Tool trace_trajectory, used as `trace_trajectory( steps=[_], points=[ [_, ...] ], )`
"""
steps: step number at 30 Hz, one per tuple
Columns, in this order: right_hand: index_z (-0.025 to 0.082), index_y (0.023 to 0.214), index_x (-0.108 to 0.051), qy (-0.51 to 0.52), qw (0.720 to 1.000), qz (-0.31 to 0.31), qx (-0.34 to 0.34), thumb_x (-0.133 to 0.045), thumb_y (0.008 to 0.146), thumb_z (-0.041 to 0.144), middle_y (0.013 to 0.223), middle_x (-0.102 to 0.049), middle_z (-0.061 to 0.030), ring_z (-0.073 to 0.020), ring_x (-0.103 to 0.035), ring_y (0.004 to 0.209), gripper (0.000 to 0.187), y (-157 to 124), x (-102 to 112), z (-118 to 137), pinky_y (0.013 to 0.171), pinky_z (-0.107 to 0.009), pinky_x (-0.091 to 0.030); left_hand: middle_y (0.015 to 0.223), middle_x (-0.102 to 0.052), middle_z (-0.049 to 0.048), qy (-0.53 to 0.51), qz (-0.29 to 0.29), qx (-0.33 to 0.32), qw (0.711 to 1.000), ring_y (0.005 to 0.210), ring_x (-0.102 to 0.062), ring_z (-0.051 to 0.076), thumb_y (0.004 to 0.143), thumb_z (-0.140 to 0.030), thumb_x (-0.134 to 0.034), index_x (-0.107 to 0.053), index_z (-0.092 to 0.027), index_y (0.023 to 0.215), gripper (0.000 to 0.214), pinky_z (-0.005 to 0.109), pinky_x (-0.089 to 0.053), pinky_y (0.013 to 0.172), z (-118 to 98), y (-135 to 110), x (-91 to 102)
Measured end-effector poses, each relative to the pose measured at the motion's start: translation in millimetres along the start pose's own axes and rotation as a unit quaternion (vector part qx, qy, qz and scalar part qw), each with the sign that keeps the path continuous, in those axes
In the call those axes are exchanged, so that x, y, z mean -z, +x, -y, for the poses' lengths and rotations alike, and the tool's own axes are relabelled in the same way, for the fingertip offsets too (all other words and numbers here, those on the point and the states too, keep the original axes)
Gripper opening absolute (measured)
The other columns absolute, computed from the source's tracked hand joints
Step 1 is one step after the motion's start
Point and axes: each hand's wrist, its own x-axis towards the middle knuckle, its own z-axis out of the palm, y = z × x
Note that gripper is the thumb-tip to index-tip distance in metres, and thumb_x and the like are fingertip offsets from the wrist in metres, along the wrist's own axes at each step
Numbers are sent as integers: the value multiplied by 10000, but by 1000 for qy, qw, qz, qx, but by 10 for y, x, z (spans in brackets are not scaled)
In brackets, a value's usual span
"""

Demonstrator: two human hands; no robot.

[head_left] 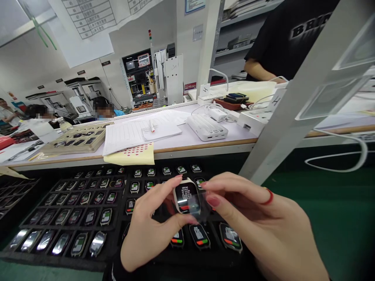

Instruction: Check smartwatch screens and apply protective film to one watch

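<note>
the left hand (152,230) pinches a smartwatch body (185,196) between thumb and fingertips. the right hand (263,226) grips a clear film (195,205) at its screen, above a black tray (117,249) of watches.

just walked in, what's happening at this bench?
A person holds a smartwatch body over a black tray of similar watches. The left hand grips the watch, its screen lit with text. The right hand pinches a clear film at the watch's lower edge. Another person in a black shirt stands behind the counter.
</note>
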Motion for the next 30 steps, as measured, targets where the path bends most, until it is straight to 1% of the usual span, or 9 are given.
trace_trajectory(
  steps=[2, 4, 7, 10, 14, 18, 23, 27, 30],
  points=[
    [358, 959, -753, -4, 999, -23, -24, -717, 933, 244, 889, -718, 55, -118, -642, 665, 123, -20, -11, -17, 578, -183, -513, 987, -750, -71, 7, 0, -3, 1000, 724, -650, 56, 752, -299, -852, -617, -398, 1334, 635, 147, -569, 770, -1, -1, -1],
    [338, 948, -760, -3, 998, -35, -47, -735, 917, 268, 859, -727, 45, -128, -644, 629, 80, -38, -15, -29, 555, -194, -518, 966, -750, -53, 17, 0, -6, 1000, 710, -651, 68, 756, -308, -848, -629, -364, 1330, 617, 169, -578, 762, -1, -1, -3],
    [294, 912, -762, -12, 996, -43, -74, -746, 899, 281, 832, -730, 18, -153, -660, 650, 24, -43, -21, -22, 521, -208, -504, 965, -750, -35, 23, 2, -3, 1000, 711, -656, 85, 749, -321, -851, -635, -342, 1329, 619, 195, -588, 756, 0, 2, -6],
    [271, 884, -759, -19, 996, -45, -75, -741, 890, 267, 840, -730, 3, -162, -664, 665, 19, -26, -40, 6, 505, -220, -488, 962, -754, -39, 25, 3, -1, 1000, 708, -656, 84, 743, -326, -855, -634, -351, 1329, 626, 195, -587, 763, -3, 5, -9],
    [255, 872, -750, -8, 997, -34, -74, -728, 888, 249, 835, -728, -9, -170, -666, 665, 27, -17, -73, 28, 492, -228, -484, 967, -763, -35, 32, -3, -15, 999, 700, -653, 80, 746, -330, -853, -641, -328, 1321, 613, 190, -587, 765, -15, 7, -9],
    [267, 912, -745, -3, 997, -25, -78, -714, 891, 210, 813, -727, 5, -149, -650, 622, 69, -23, -99, 26, 477, -207, -484, 1006, -766, -15, 53, -9, -20, 998, 722, -658, 89, 774, -339, -831, -636, -306, 1330, 590, 211, -592, 790, -18, 5, -12],
    [267, 937, -737, -6, 997, -22, -72, -697, 892, 185, 732, -695, 24, -135, -610, 563, 102, -17, -126, 16, 460, -199, -479, 946, -761, -11, 60, -5, -26, 998, 711, -654, 101, 779, -332, -828, -640, -283, 1325, 580, 225, -595, 754, -14, 10, -18],
    [258, 946, -739, -8, 998, -22, -66, -701, 891, 188, 740, -690, 16, -136, -611, 571, 98, -6, -135, 6, 458, -196, -484, 964, -756, -29, 54, -3, -27, 998, 727, -652, 87, 777, -318, -831, -622, -316, 1342, 602, 194, -581, 749, -3, 10, -13],
    [250, 945, -739, -10, 997, -23, -75, -712, 895, 205, 763, -696, 2, -143, -624, 594, 73, 6, -142, -9, 459, -196, -493, 993, -759, -21, 55, 0, -25, 998, 734, -655, 94, 774, -335, -831, -626, -322, 1339, 602, 202, -585, 755, 2, 12, -6]
  ],
)
